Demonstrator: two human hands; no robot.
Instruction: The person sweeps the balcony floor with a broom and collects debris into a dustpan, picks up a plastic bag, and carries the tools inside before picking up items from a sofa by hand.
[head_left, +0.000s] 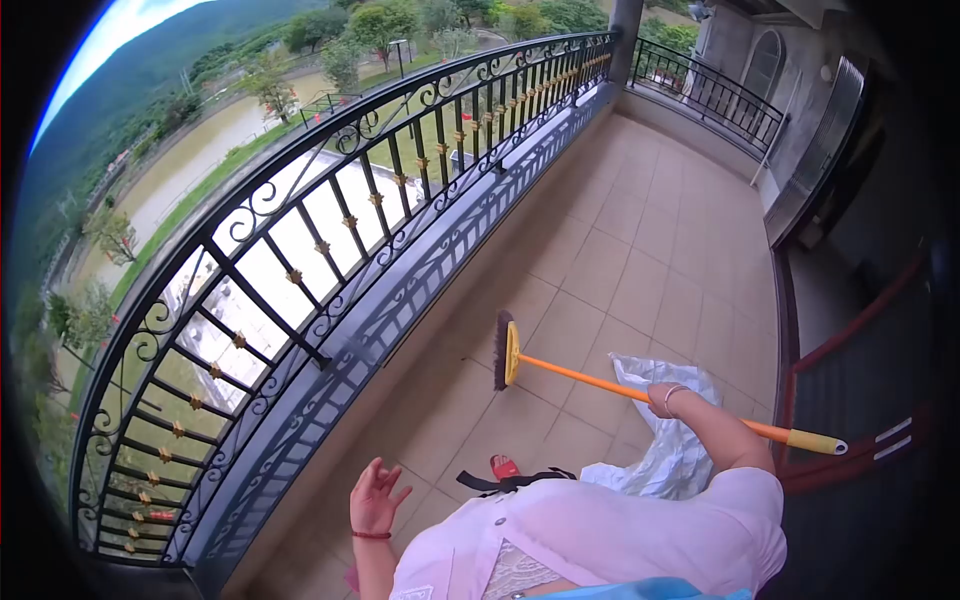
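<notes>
My right hand [666, 400] is wrapped round the orange handle of a broom [580, 376]. The broom is held nearly level across me, its yellow head with dark bristles out to the left over the tiles. Whether the bristles touch the floor, I cannot tell. Below and behind my right forearm is a crumpled white plastic bag [650, 460], partly hidden by the arm; whether it hangs from the hand or lies on the floor is unclear. My left hand [374, 498] is raised with fingers apart, holding nothing, on the side toward the railing.
A black iron railing [345, 222] with gold ornaments stands on a low ledge [400, 325] along the left. Beige floor tiles [640, 250] run toward the far railing [700, 90]. At right is a dark doorway with a reddish frame [783, 330]. A red shoe [505, 467] shows below me.
</notes>
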